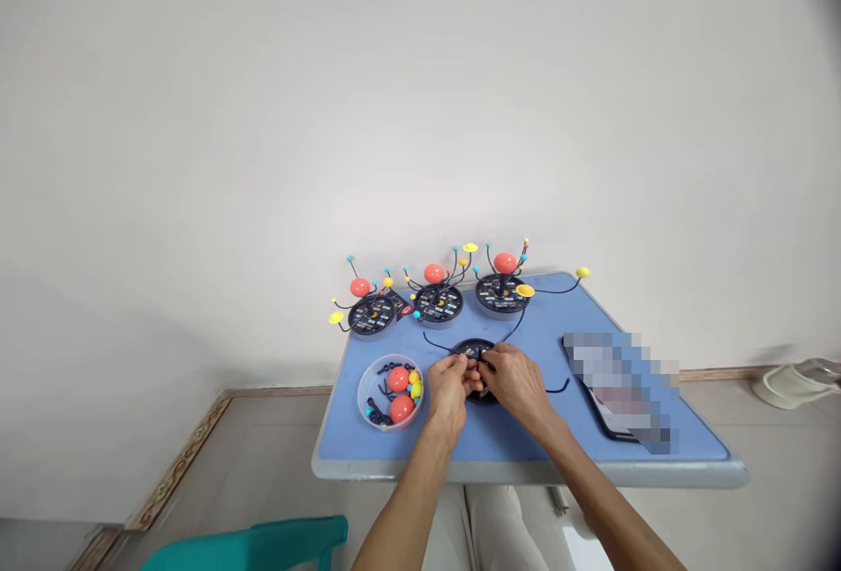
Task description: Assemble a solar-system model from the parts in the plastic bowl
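My left hand [448, 385] and my right hand [514, 381] meet over a black round base [470, 349] on the blue table [526, 440]. Both hands have fingers pinched together on small black parts at the base's near edge; the parts are too small to name. Thin black wire arms [437, 345] stick out from the base, one ending in a yellow disc [525, 291]. A loose black wire [558, 388] lies right of my right hand.
Three finished solar-system models [372, 308] [438, 298] [503, 287] with orange balls stand along the table's far edge. A clear round bowl [390, 391] of orange and coloured balls sits left of my hands. A dark flat device [608, 409] lies at right. A teal chair [263, 545] stands at lower left.
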Demonstrator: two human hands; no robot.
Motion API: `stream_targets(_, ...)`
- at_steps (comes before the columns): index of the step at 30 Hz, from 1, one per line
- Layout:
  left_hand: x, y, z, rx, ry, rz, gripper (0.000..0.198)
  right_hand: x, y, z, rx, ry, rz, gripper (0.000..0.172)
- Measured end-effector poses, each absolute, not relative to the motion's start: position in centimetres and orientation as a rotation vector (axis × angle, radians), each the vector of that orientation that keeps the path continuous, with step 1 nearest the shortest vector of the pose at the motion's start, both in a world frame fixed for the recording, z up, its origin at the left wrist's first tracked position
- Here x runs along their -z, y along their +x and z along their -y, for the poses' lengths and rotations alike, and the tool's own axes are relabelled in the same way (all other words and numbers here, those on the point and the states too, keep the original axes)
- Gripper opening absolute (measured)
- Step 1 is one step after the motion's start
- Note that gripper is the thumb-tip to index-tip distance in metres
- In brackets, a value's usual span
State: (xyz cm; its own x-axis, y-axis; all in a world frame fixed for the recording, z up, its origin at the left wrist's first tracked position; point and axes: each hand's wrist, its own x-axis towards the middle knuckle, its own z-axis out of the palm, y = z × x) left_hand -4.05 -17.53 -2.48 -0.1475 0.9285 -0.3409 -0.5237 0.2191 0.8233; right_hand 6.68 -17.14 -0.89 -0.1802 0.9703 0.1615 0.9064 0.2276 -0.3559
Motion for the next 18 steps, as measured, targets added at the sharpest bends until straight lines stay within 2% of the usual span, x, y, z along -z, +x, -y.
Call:
stream_targets(3,1.8,-4.3,19.3,-1.378,0.486,-1.116,0.018,1.4,6.8,17.0,-0.203,-1.730,2.200,0.026)
stream_targets(6,1.4,-5.4,22.3,-1.394,0.626,-1.222,0.036,1.9,7.2,17.2,-0.073,-1.697,2.233,0.023)
stream_targets(9,1.3,-8.3,25.6,-1.430,0.899,-1.414,0.033,1.6,7.3,17.9,0.072,-1.597,2.147,0.021)
stream_targets(13,1.7,-14.5,28.6,-1.657,1.170,-1.796,0.029,0.1,5.0,19.3,-0.086,-1.315,2.132,0.023)
stream_targets(18,2.7,-19.3,29.0,-1.600,1.430,-2.048,0.026,-1.8,-1.5,19.5,-0.226,-1.192,2.437,0.026)
